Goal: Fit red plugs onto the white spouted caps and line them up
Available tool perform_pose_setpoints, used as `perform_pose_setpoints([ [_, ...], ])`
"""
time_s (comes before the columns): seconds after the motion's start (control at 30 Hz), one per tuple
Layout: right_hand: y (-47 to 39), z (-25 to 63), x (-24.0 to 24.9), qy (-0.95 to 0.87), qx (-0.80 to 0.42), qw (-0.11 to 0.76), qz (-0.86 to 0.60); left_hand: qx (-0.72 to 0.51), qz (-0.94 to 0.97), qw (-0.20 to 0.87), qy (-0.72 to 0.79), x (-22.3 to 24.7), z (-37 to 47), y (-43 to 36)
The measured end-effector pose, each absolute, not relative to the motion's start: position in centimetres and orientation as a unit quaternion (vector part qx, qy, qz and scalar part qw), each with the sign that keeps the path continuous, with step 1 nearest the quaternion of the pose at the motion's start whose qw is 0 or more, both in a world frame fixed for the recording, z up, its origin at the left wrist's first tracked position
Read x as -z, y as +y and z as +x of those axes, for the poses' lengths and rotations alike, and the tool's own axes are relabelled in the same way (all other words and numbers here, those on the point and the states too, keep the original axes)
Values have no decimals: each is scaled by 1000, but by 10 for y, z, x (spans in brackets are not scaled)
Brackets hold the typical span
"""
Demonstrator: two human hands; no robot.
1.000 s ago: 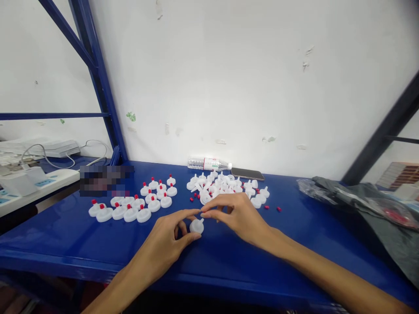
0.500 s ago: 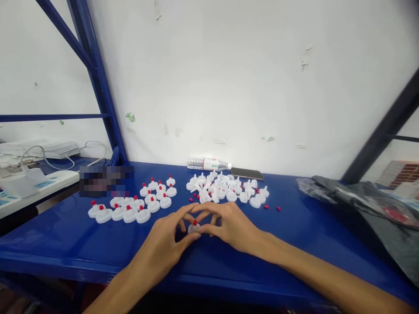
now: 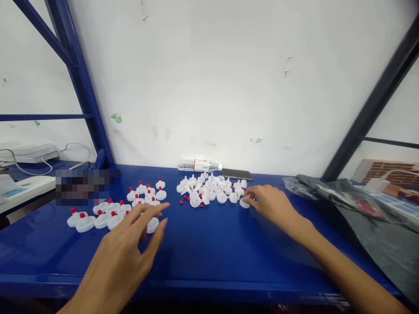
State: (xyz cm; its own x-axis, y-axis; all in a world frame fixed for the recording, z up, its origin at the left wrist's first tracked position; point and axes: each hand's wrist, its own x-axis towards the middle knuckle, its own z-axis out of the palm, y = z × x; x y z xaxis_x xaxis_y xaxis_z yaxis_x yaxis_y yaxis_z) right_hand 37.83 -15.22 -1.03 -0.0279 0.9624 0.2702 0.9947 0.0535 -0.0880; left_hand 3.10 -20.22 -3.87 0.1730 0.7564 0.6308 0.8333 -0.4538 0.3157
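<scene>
My left hand hovers at the left front of the blue table, thumb and fingers apart, beside a white cap that its fingers partly hide. Behind and left of it, several white caps with red tips stand upright in rows. At the right edge of a loose pile of white nozzle caps, my right hand has its fingertips closed on a white cap. Small red tips lie along the front of the pile.
A clear bottle and a dark phone lie behind the pile. Grey plastic bags cover the right side. A power strip and cables are at the far left.
Both hands have parted from the red-tipped cap they held together. The left moved left to the rows and opened; the right moved right to the pile and took a white cap. The view shifted.
</scene>
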Motion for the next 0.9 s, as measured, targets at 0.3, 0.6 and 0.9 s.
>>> perform_pose_setpoints([
  [0.3, -226, 300, 0, -792, -223, 318, -471, 373, -841, -159, -357, 68, 83, -219],
  [0.6, -184, 398, -3, -722, 21, 247, -646, 393, -797, -101, -447, 67, 65, -202],
  [0.9, -162, 450, 42, -704, -62, 189, -682, 359, -809, -137, -446, 71, 66, -202],
])
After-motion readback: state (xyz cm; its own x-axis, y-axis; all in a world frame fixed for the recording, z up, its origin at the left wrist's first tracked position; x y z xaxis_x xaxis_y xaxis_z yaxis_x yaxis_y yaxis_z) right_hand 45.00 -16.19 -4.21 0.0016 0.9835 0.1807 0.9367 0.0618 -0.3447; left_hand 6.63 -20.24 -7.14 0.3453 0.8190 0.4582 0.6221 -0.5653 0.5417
